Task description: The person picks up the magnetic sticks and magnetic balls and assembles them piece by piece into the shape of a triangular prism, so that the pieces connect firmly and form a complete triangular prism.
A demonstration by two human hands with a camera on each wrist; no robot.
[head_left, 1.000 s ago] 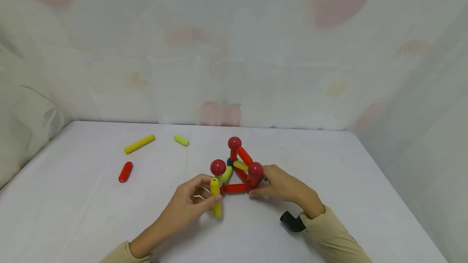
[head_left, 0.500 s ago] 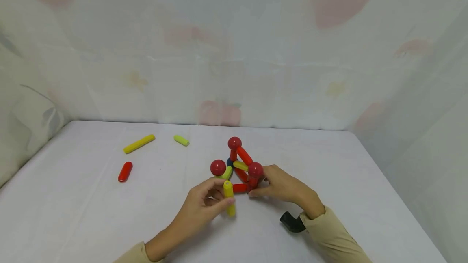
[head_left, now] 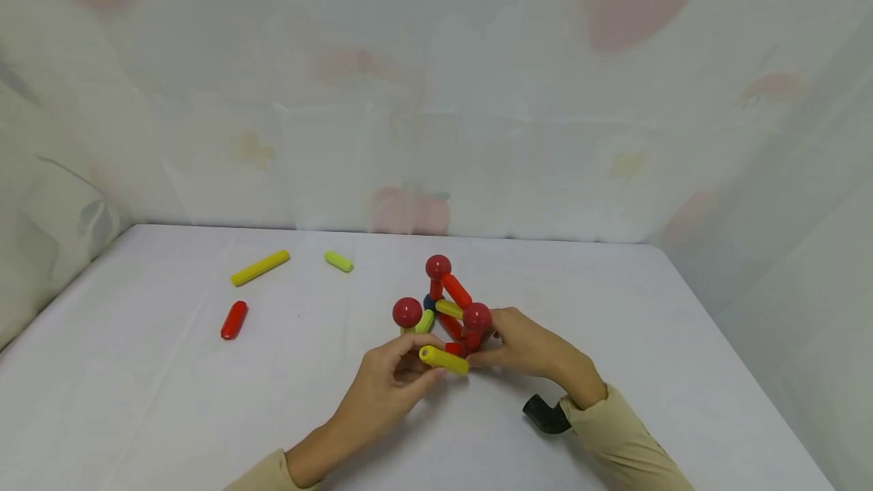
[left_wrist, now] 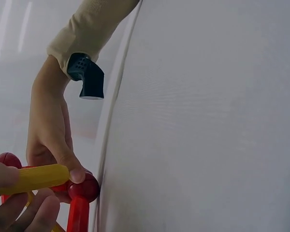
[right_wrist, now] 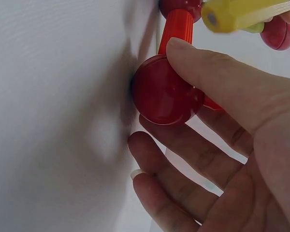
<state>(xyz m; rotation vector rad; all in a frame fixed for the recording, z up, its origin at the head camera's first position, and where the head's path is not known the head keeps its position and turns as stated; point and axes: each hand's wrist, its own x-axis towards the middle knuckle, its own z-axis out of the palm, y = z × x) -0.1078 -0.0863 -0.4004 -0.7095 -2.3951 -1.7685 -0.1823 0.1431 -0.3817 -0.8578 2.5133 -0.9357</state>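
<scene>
Between the thumb and fingers of my left hand (head_left: 382,385) is a yellow rod (head_left: 445,360), tilted almost level in front of a frame of rods and balls. Its far end points toward my right hand (head_left: 532,343). That hand pinches a lower red ball (right_wrist: 162,92) at the frame's front right corner, thumb on top in the right wrist view. Upper red balls (head_left: 407,312) cap the posts, and a blue ball (head_left: 430,303) sits low at the back. A red rod (head_left: 456,291) slants between two upper balls. My left hand hides the frame's front left corner.
Toward the back left of the white table (head_left: 170,400) lie a long yellow rod (head_left: 261,268), a short lime rod (head_left: 339,261) and a red rod (head_left: 234,320). A black curved device (head_left: 546,415) protrudes from my right sleeve. A patterned cloth (head_left: 505,135) hangs behind.
My left hand has moved right along the frame's front, turning the yellow rod from upright to nearly level. My right hand and the frame have stayed in place.
</scene>
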